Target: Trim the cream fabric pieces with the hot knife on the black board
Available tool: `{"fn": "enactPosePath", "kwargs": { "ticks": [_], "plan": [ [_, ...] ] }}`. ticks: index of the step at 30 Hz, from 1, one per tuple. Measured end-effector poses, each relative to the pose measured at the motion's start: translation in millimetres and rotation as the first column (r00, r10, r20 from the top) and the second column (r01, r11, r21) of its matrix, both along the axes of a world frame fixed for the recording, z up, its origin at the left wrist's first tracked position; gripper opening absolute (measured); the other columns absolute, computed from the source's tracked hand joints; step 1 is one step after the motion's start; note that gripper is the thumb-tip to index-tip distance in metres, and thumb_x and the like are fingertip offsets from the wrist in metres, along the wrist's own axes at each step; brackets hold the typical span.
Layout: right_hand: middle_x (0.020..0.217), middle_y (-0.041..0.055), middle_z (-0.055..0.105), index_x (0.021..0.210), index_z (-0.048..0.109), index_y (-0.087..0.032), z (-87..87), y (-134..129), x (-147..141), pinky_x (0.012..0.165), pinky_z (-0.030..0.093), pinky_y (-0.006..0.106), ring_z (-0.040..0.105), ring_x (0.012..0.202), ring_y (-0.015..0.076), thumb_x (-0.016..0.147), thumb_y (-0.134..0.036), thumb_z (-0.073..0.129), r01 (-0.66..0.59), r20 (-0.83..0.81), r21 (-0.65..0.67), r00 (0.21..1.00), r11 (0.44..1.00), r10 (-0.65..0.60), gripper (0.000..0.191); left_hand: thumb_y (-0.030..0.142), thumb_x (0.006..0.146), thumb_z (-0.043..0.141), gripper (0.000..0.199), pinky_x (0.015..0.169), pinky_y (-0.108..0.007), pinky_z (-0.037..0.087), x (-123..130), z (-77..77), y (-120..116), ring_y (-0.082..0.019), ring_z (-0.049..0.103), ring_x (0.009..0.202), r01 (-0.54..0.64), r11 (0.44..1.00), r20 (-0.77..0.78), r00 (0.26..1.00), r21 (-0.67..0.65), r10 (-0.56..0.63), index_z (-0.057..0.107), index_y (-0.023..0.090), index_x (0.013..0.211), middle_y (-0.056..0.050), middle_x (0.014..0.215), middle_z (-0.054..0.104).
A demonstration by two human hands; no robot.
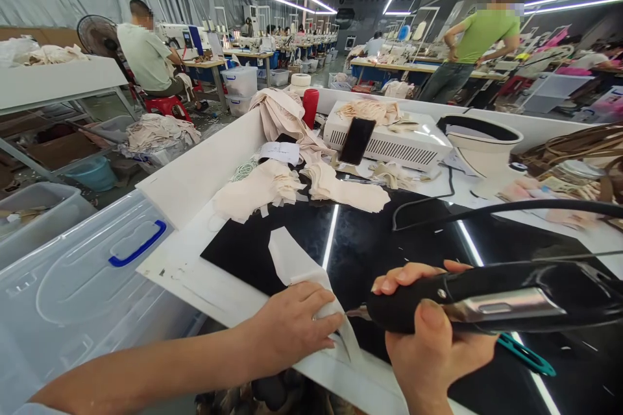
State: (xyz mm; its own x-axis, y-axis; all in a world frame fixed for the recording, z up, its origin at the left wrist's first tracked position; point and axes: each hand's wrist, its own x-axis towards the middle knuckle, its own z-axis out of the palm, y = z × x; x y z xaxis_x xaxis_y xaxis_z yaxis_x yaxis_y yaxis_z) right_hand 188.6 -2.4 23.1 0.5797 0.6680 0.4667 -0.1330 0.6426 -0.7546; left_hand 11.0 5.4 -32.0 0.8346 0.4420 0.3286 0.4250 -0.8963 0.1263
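Observation:
My left hand (302,321) is closed over a narrow strip of off-white fabric (294,256) near the front edge of a glossy black board (370,259). The strip's far end lies on the board, and its near end reaches the white table edge below my fingers. My right hand (431,343) grips a black corded hand tool (496,298) with a silver plate on its side. Its thin metal tip is beside the strip's right edge; whether it touches cannot be made out. Beyond my hands lie two stacks of cream fabric pieces, one left (257,188) and one right (348,191).
A teal plastic-handled item (528,356) lies under the tool. Behind the stacks, a phone (357,141) leans on a white vented box (389,146). The tool's black cable (525,206) runs right. A clear bin (87,285) stands left; two people are further back.

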Motion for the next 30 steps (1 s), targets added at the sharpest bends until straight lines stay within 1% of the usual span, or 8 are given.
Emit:
{"fn": "enactPosePath", "kwargs": {
  "ticks": [5, 8, 12, 15, 21, 26, 30],
  "plan": [
    [0.071, -0.0044, 0.070, 0.111, 0.061, -0.022, 2.0, 1, 1, 0.049, 0.057, 0.032, 0.062, 0.055, 0.0161, 0.074, -0.033, 0.086, 0.012, -0.010, -0.012, 1.000, 1.000, -0.012, 0.046, 0.041, 0.094, 0.076, 0.045, 0.110, -0.040, 0.050, 0, -3.8, 0, -0.027, 0.061, 0.118, 0.010, 0.999, 0.026, 1.000, 0.032, -0.011, 0.060, 0.017, 0.129, -0.012, 0.127, 0.062],
    [0.070, -0.0052, 0.069, 0.110, 0.061, -0.022, 4.5, 4, 2, 0.048, 0.056, 0.033, 0.060, 0.053, 0.0163, 0.072, -0.032, 0.085, 0.012, -0.019, -0.034, 1.000, 0.999, -0.012, 0.046, 0.043, 0.094, 0.076, 0.047, 0.110, -0.041, 0.051, -1, -4.5, 0, -0.027, 0.062, 0.118, 0.007, 1.000, 0.021, 1.000, 0.019, -0.007, 0.060, 0.017, 0.130, -0.014, 0.127, 0.062],
    [0.068, -0.0057, 0.068, 0.107, 0.062, -0.022, 8.5, 10, 1, 0.046, 0.055, 0.033, 0.058, 0.051, 0.0168, 0.070, -0.032, 0.084, 0.047, -0.028, -0.030, 0.998, 0.998, -0.048, 0.045, 0.044, 0.093, 0.077, 0.049, 0.110, -0.041, 0.050, -1, -3.6, 0, -0.027, 0.062, 0.119, 0.018, 1.000, 0.006, 1.000, 0.018, -0.018, 0.060, 0.016, 0.130, -0.015, 0.129, 0.062],
    [0.067, -0.0058, 0.068, 0.106, 0.062, -0.023, 9.6, 15, 1, 0.044, 0.054, 0.033, 0.058, 0.050, 0.0170, 0.069, -0.032, 0.083, 0.038, -0.032, -0.027, 0.999, 0.999, -0.038, 0.043, 0.045, 0.092, 0.078, 0.050, 0.111, -0.041, 0.049, -2, -2.9, 0, -0.027, 0.061, 0.120, 0.020, 0.999, 0.004, 1.000, 0.027, -0.020, 0.060, 0.015, 0.129, -0.016, 0.129, 0.061],
    [0.068, -0.0055, 0.068, 0.108, 0.062, -0.023, 4.8, 17, -1, 0.044, 0.054, 0.032, 0.059, 0.051, 0.0166, 0.070, -0.031, 0.082, 0.000, -0.037, -0.023, 0.999, 1.000, -0.001, 0.044, 0.045, 0.090, 0.081, 0.052, 0.111, -0.040, 0.050, -3, -2.8, 0, -0.028, 0.060, 0.122, 0.017, 1.000, 0.026, 1.000, 0.005, -0.017, 0.061, 0.016, 0.129, -0.016, 0.130, 0.060],
    [0.071, -0.0048, 0.068, 0.110, 0.062, -0.023, 1.7, 17, -3, 0.048, 0.055, 0.033, 0.060, 0.053, 0.0163, 0.074, -0.028, 0.080, -0.017, -0.026, -0.049, 1.000, 0.999, 0.016, 0.041, 0.044, 0.086, 0.084, 0.055, 0.111, -0.042, 0.050, -2, -9.5, 0, -0.029, 0.060, 0.122, 0.001, 0.999, 0.041, 0.999, -0.046, 0.001, 0.061, 0.019, 0.129, -0.014, 0.131, 0.059],
    [0.071, -0.0048, 0.067, 0.110, 0.062, -0.025, 2.7, 22, -5, 0.049, 0.054, 0.033, 0.060, 0.053, 0.0158, 0.076, -0.030, 0.079, -0.031, -0.040, -0.031, 0.999, 0.999, 0.030, 0.038, 0.045, 0.087, 0.084, 0.054, 0.110, -0.040, 0.051, -2, -11.3, 0, -0.028, 0.060, 0.123, -0.015, 0.999, 0.052, 0.999, -0.038, 0.017, 0.060, 0.021, 0.130, -0.015, 0.130, 0.058]
  ]
}}
